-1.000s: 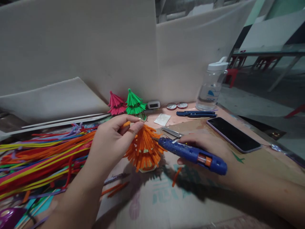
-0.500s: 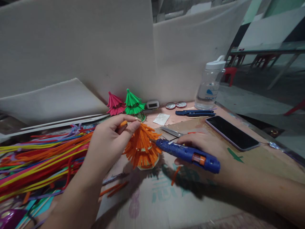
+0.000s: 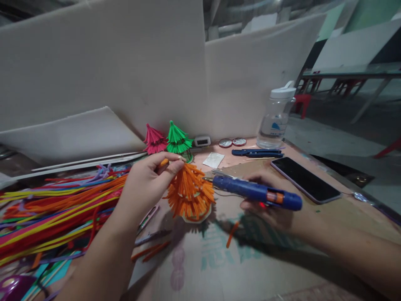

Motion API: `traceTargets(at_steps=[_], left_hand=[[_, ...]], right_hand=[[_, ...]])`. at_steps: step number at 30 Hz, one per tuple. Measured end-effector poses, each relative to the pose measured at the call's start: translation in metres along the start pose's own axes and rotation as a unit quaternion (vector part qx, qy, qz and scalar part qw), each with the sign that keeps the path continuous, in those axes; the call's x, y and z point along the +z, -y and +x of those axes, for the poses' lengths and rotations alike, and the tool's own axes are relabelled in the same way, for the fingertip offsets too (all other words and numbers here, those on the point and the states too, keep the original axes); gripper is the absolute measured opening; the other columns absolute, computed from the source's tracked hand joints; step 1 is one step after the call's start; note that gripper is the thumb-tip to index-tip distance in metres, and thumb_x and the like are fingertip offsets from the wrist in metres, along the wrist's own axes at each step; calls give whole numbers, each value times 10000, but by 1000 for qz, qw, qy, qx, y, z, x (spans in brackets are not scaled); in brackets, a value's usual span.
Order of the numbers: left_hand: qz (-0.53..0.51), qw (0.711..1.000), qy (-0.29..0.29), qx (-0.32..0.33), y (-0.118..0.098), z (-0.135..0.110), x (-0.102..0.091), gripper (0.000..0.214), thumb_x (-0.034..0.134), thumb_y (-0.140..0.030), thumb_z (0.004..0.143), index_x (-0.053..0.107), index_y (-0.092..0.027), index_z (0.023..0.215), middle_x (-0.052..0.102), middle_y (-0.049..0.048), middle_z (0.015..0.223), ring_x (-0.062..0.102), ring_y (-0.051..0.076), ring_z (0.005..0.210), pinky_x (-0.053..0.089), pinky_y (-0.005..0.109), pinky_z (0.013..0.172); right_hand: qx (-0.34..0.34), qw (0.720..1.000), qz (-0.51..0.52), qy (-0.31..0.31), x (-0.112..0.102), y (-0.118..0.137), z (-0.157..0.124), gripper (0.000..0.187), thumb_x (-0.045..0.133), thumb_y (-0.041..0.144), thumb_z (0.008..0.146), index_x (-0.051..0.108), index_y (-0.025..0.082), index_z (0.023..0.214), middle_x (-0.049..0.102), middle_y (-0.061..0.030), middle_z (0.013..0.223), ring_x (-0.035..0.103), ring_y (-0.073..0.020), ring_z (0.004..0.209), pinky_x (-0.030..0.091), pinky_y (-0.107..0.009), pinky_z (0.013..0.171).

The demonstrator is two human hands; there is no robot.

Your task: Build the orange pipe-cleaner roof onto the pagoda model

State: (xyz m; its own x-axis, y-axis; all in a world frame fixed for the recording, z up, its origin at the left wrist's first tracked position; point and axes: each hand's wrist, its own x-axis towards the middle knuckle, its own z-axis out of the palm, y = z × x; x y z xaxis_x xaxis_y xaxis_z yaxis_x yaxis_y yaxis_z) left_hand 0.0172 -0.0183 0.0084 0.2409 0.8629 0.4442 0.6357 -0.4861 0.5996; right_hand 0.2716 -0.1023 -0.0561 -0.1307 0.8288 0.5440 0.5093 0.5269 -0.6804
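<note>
One orange, tiered, tree-shaped piece [image 3: 189,198] is in the middle of the view, over a printed cardboard sheet [image 3: 225,276] on the desk [image 3: 296,154]. The left hand [image 3: 148,179] has its fingers pinched together at the peak of the piece, and a short orange stub [image 3: 163,162] shows among them. The right hand [image 3: 271,188] has its fingers wrapped around a blue glue gun [image 3: 250,190], with a small red light glowing beneath the barrel. Its nozzle points left at the orange strips, though whether it touches them is hard to tell from this angle.

Loose orange strips [image 3: 157,251] lie in front of the left hand, and a single orange snippet [image 3: 232,235] lies below the glue gun. A heap of coloured pipe cleaners [image 3: 62,209] spreads across the left side. Behind the orange piece stand a green tree [image 3: 178,140] and a pink tree [image 3: 155,140]. To the right are a phone [image 3: 307,179] and a clear bottle [image 3: 275,121].
</note>
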Motion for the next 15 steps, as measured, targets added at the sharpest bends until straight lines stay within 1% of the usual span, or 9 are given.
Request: traceTargets(at_steps=[2, 4, 7, 8, 9, 10, 12, 13, 15], left_hand=[[-18, 1000, 8, -5, 2, 3, 0, 264, 637, -411, 833, 728, -166, 871, 594, -11, 647, 472, 121, 575, 341, 223, 517], [-36, 999, 13, -5, 2, 6, 1, 263, 625, -406, 834, 725, -165, 866, 636, 2, 684, 510, 133, 599, 368, 225, 533], [-50, 998, 25, -3, 2, 7, 1, 247, 604, -387, 842, 709, -163, 854, 641, 3, 695, 520, 135, 595, 387, 229, 540], [-49, 998, 29, 0, 3, 7, 0, 255, 601, -395, 847, 701, -163, 889, 632, 2, 699, 519, 138, 597, 389, 231, 540], [-47, 998, 32, 6, 4, 7, -1, 280, 599, -409, 855, 687, -164, 957, 623, 1, 711, 519, 142, 606, 390, 233, 542], [-47, 998, 30, 14, 7, 8, -4, 319, 594, -430, 867, 661, -168, 1036, 614, 2, 731, 521, 147, 624, 395, 236, 549], [-68, 997, 17, 29, 12, 7, -9, 374, 569, -463, 899, 593, -184, 1146, 596, 9, 786, 525, 157, 671, 409, 245, 574], [-89, 996, 5, 27, 14, 7, -12, 349, 543, -472, 918, 583, -194, 1126, 578, 11, 791, 515, 157, 675, 411, 249, 577], [-139, 990, -17, 10, 15, 5, -18, 291, 495, -483, 949, 582, -210, 998, 520, -4, 741, 466, 144, 626, 390, 247, 551]], right_hand=[[13, 999, 25, -24, -5, -7, 7, 228, 701, 357, 854, 541, 233, 959, 654, 10, 787, 627, -148, 640, 495, -259, 598], [32, 999, 22, -32, -10, -22, 21, 240, 690, 379, 856, 537, 221, 952, 667, -9, 829, 650, -171, 706, 524, -289, 655], [69, 997, -11, -26, -14, -58, 55, 300, 686, 434, 850, 605, 181, 989, 716, -53, 914, 682, -217, 839, 552, -360, 771], [85, 995, -42, -28, -13, -71, 68, 319, 692, 433, 844, 629, 167, 1007, 731, -65, 933, 687, -226, 870, 556, -372, 790], [92, 993, -76, -26, -11, -84, 80, 328, 717, 421, 820, 650, 155, 1000, 742, -69, 916, 694, -231, 858, 562, -372, 776], [88, 992, -86, -16, -7, -95, 91, 311, 742, 394, 801, 671, 147, 975, 752, -74, 887, 702, -237, 837, 567, -365, 754], [75, 992, -101, -13, 3, -113, 106, 203, 742, 340, 809, 694, 167, 903, 759, -74, 825, 714, -242, 778, 573, -351, 692], [67, 992, -104, -9, 9, -118, 109, 151, 736, 319, 816, 696, 178, 855, 756, -65, 775, 716, -239, 726, 571, -335, 639], [49, 993, -106, -7, 21, -126, 109, 109, 683, 279, 862, 691, 183, 813, 745, -50, 707, 713, -222, 636, 552, -294, 547]])
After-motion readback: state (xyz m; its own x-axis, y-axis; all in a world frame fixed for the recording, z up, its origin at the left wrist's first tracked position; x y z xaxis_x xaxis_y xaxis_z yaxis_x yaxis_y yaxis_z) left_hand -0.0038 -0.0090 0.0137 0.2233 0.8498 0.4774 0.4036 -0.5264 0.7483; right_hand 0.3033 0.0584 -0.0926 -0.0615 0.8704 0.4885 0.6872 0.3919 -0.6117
